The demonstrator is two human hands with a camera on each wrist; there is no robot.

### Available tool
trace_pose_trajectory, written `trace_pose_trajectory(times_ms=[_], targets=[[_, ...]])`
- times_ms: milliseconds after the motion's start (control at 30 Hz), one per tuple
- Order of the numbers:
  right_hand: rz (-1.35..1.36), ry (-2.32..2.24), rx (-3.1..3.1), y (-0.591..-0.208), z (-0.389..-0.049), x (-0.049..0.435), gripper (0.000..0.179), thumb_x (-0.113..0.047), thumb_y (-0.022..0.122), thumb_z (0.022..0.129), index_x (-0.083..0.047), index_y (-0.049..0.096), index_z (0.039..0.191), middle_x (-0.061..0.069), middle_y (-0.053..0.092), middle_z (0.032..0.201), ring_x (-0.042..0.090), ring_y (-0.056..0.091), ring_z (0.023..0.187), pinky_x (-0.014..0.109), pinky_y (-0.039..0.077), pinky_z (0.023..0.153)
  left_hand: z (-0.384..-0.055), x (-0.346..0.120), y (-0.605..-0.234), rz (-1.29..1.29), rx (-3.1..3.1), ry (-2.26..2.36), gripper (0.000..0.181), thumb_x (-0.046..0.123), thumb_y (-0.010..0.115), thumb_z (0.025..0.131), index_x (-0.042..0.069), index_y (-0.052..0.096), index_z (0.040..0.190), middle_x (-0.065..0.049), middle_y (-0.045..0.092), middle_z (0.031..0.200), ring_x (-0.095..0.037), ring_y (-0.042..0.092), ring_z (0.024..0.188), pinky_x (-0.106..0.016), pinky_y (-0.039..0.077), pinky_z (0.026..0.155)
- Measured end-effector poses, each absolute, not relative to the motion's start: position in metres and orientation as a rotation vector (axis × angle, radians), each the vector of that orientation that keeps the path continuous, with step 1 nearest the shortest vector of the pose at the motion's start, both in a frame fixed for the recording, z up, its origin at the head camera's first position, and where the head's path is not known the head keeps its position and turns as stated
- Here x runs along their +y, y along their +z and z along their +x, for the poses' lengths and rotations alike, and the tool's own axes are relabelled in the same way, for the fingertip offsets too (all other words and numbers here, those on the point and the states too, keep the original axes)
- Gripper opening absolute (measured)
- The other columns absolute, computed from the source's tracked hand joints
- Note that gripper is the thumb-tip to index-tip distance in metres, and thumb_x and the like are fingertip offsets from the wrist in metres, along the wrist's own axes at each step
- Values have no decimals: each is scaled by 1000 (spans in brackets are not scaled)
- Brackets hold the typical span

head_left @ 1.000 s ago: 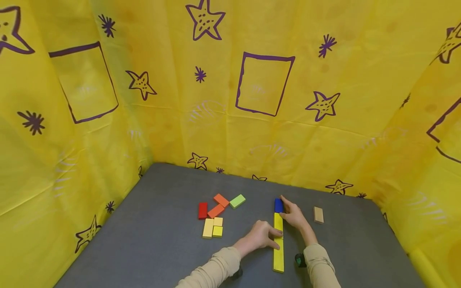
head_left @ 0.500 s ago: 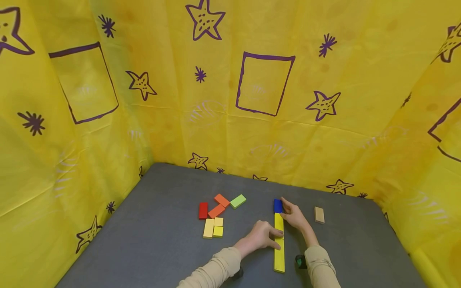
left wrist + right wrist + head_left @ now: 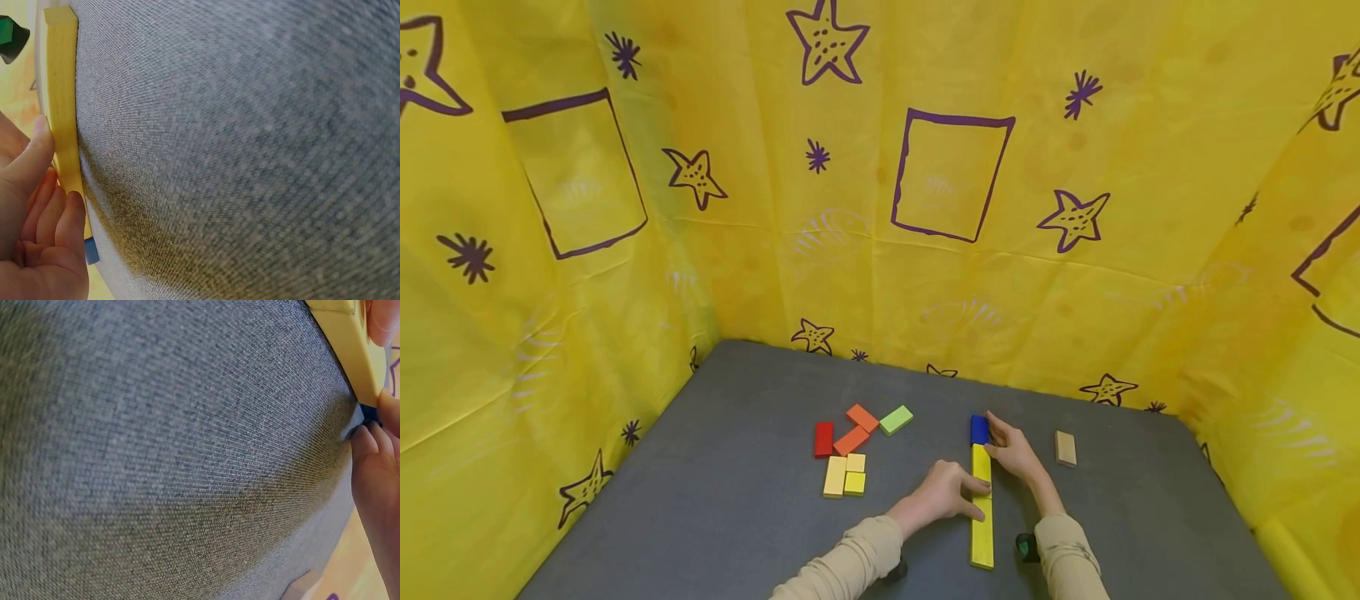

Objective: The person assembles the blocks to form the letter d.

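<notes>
Two long yellow blocks lie end to end on the grey surface, the near yellow block (image 3: 982,537) and the far yellow block (image 3: 981,462). A blue block (image 3: 979,429) continues the row at its far end. My left hand (image 3: 942,490) reaches in from the left, thumb touching the near yellow block (image 3: 61,81) and fingertips at the seam between the two. My right hand (image 3: 1017,452) holds the blue block from the right, index finger by its far corner and thumb (image 3: 390,409) over the yellow end. In the right wrist view the blue block is mostly hidden.
To the left lie a red block (image 3: 823,439), two orange blocks (image 3: 852,440), a light green block (image 3: 896,420) and several pale and yellow blocks (image 3: 835,476). A plain wooden block (image 3: 1065,447) lies to the right. Yellow fabric walls (image 3: 850,275) enclose the surface.
The row has shifted very slightly at its blue end, which now lines up a little to the left. Both hands stay in nearly the same place.
</notes>
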State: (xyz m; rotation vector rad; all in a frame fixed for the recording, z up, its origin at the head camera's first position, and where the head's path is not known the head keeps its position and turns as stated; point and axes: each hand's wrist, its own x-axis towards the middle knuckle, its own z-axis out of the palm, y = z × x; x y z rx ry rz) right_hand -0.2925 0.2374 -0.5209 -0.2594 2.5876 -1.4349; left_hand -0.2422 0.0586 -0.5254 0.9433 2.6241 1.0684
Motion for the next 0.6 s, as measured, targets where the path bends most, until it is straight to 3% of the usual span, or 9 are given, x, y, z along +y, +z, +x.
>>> trace_pose_trajectory(times_ms=[600], targets=[[-232,-1437,2587,-525,-294,240,63,11,51,89,10,23,145,32,25,148,44,30,134,49,35,103,-241,58,-523,953,2627,1071,38,25,82,70,15,73,106,9,71,106,1,63,100,-12,46,83]])
